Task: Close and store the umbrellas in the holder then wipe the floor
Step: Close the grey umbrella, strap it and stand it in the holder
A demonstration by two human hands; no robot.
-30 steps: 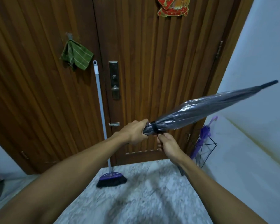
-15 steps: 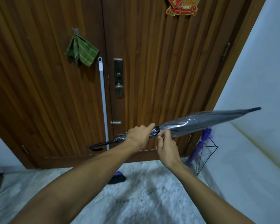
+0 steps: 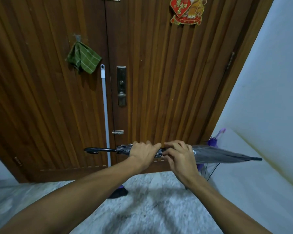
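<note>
Lying roughly level, umbrella (image 3: 218,153) tip points right.

Ahead of me a green cloth (image 3: 82,59) hangs on the wooden door (image 3: 159,81), a red decoration (image 3: 186,10) stuck higher up.

Both forearms extend forward from the bottom corners and converge mid-frame, bare, wrists roughly level. Left hand (image 3: 143,152) is knuckles-up, fingers curled over and wrapped around the folded umbrella (image 3: 218,154), thumb side toward the right hand. Right hand (image 3: 179,156) sits just beside it, nearly touching, wrist bent slightly inward, fingers (image 3: 172,146) curled and pinching at the umbrella's black strap (image 3: 163,150). Fingertip contact is partly hidden.
</note>
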